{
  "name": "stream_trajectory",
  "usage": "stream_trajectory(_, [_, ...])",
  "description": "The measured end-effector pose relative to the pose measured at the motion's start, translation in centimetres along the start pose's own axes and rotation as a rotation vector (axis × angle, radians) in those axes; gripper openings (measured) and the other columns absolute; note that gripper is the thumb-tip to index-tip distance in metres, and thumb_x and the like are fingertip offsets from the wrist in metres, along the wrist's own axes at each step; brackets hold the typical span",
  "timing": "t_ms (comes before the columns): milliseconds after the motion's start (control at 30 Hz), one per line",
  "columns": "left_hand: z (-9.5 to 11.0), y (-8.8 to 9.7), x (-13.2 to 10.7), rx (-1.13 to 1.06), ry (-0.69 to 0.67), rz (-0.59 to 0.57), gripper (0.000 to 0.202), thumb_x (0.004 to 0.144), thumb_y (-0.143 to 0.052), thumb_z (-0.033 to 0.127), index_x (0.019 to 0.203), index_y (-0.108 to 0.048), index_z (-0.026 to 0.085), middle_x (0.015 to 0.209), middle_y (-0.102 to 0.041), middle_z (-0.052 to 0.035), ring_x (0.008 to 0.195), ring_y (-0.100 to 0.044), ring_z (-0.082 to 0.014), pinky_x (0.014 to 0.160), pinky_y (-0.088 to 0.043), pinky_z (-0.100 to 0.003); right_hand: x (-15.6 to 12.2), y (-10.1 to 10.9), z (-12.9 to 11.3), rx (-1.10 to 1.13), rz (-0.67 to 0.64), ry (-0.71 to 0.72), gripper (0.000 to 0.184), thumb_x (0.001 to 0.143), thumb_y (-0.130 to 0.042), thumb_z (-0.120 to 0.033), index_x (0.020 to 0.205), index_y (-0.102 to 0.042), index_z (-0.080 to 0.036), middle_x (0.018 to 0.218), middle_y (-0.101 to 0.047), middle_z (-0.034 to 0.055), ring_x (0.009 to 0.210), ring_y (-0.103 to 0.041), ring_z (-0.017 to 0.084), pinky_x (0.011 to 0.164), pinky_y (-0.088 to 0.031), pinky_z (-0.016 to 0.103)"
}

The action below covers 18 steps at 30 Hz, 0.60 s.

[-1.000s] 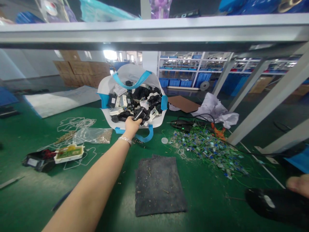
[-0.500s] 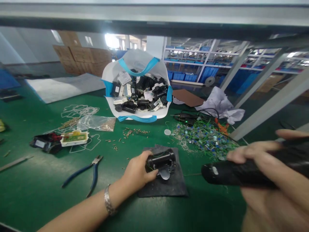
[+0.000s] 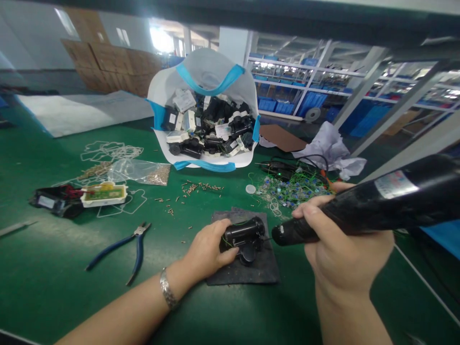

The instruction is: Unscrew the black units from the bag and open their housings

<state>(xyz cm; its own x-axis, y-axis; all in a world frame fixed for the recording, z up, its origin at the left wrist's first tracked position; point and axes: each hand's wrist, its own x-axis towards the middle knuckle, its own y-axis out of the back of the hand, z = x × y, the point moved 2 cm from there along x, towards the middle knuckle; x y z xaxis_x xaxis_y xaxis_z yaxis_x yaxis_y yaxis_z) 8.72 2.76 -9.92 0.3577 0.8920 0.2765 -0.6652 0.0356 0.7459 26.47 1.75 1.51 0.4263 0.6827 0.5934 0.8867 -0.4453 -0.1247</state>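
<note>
My left hand (image 3: 208, 247) is closed around the left end of a black plastic device housing (image 3: 246, 237) with a cylindrical barrel and a round part below it. The housing rests on a dark square pad (image 3: 247, 275). My right hand (image 3: 338, 235) is wrapped around a black electric screwdriver (image 3: 362, 201) with a silver label. Its thin bit points left and reaches the right side of the housing; whether it sits in a screw is too small to tell. Several small copper-coloured screws (image 3: 201, 188) lie scattered behind the pad.
Blue-handled pliers (image 3: 136, 244) lie open at left, near an opened device with a circuit board (image 3: 104, 193). Behind stands a white bag (image 3: 163, 148) of black and white devices. At right are green-wired parts (image 3: 287, 189) and crumpled paper (image 3: 328, 148). A metal shelf beam crosses overhead.
My right hand has brought the electric screwdriver leftward, so its bit is now at the housing. My left hand keeps its hold, with the housing slightly turned. The view has shifted a little.
</note>
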Motion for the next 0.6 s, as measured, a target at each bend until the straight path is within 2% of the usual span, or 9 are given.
stream_trajectory(233, [0.2, 0.0, 0.2, 0.003, -0.037, -0.016, 0.045, 0.069, -0.06, 0.023, 0.109, -0.04, 0.02, 0.1, -0.057, -0.0064, 0.088, -0.056, -0.0214, 0.078, -0.046, -0.035, 0.1, -0.5, 1.1, -0.054, -0.027, -0.012, 0.029, 0.063, -0.067, -0.015, 0.088, -0.052, -0.017, 0.063, -0.056, -0.0017, 0.055, -0.055, 0.017, 0.064, -0.048, 0.039])
stream_trajectory(433, [0.1, 0.1, 0.1, -0.018, -0.056, -0.058, 0.045, 0.072, -0.06, 0.025, 0.112, -0.038, 0.02, 0.105, -0.056, -0.0079, 0.094, -0.055, -0.0227, 0.082, -0.044, -0.037, 1.0, -1.3, 1.7, -0.079, -0.057, -0.001, 0.021, 0.06, -0.065, -0.013, 0.076, -0.051, -0.016, 0.06, -0.053, -0.0029, 0.052, -0.054, 0.016, 0.057, -0.048, 0.033])
stream_trajectory(500, [0.1, 0.3, 0.0, -0.038, -0.079, -0.097, 0.058, 0.068, -0.066, 0.034, 0.115, -0.036, 0.021, 0.11, -0.054, -0.0088, 0.098, -0.053, -0.0246, 0.083, -0.043, -0.039, 1.3, -1.6, 1.9, -0.073, -0.07, 0.0, 0.02, 0.06, -0.063, -0.011, 0.074, -0.05, -0.016, 0.058, -0.053, -0.0034, 0.051, -0.054, 0.016, 0.056, -0.048, 0.033])
stream_trajectory(600, [0.1, 0.7, 0.0, -0.066, -0.113, -0.139, 0.087, 0.05, -0.078, 0.042, 0.119, -0.03, 0.021, 0.113, -0.051, -0.0107, 0.102, -0.051, -0.0279, 0.085, -0.042, -0.041, 1.7, -1.9, 1.7, -0.068, -0.078, 0.003, 0.02, 0.059, -0.062, -0.008, 0.074, -0.05, -0.016, 0.057, -0.053, -0.0032, 0.049, -0.053, 0.016, 0.054, -0.047, 0.032])
